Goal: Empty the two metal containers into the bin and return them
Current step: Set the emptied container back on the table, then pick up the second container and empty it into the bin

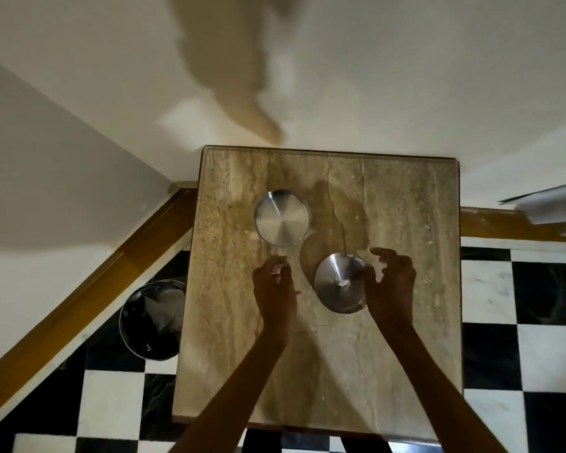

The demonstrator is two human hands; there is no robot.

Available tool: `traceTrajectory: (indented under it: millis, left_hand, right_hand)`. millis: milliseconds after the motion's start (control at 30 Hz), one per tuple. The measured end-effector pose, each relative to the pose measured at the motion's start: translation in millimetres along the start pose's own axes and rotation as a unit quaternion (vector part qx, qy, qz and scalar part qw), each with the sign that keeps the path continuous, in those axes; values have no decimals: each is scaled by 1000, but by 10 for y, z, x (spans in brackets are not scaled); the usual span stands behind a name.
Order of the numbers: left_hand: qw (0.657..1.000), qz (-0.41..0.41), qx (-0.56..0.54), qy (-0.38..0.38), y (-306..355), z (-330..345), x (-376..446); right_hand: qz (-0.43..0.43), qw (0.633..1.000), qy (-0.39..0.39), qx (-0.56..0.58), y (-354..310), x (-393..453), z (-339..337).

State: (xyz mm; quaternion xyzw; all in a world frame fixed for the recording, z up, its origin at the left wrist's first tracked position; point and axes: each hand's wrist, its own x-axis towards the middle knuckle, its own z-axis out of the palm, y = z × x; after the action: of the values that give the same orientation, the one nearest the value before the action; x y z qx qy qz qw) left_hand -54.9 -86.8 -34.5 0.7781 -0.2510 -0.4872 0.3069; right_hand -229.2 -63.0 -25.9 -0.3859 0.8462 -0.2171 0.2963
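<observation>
A square stone-topped table [389, 354] with brown veining stood against the wall on a black-and-white checkered floor [520, 371]. Two lidded metal containers rested on it, well apart: one [281, 218] toward the far left of centre, the other [340, 282] nearer and to its right. A round dark bin [152, 320] sat on the floor just beside the table's left edge.

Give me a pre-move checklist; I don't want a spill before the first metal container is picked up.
1. Both round steel containers on the marble table, far one and near one: ok.
2. Lids off: not ok, both look covered.
3. Right hand around near container: not ok, fingers open beside it.
4. Left hand free: cannot tell, fingers curled.
5. Black-lined bin open, left of table: ok.
</observation>
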Motion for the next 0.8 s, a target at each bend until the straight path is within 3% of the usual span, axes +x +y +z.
traceTrajectory:
  millis: [67, 167, 233, 433, 500, 633, 733, 800]
  left_hand:
    - [998, 25, 36, -38, -145, 93, -193]
    - [993, -60, -18, -97, -245, 223, -343]
    - [980, -136, -95, -111, -249, 272, -377]
    - [934, -251, -232, -101, -212, -57, -462]
    - [885, -301, -324, -149, -275, -301, -486]
    - [744, -347, -489, -293, -493, -970, -440]
    - [692, -312, -576, -304, -544, -1503, -350]
    - [678, -285, -615, -284, -582, -1869, -202]
  right_hand:
    - [-5, 998, -50, -28, 252, -18, -14]
    - [-1, 995, -102, -5, 440, -58, 11]
    - [3, 996, -92, 3, 469, -83, 29]
    - [17, 996, -83, 39, 282, -270, 29]
    - [-7, 994, -106, 38, 84, -400, 40]
    - [-43, 980, -188, 41, -476, -783, 300]
    - [-96, 967, -235, 28, -882, -1081, 637]
    - [-134, 956, -260, 10, -1137, -1269, 963]
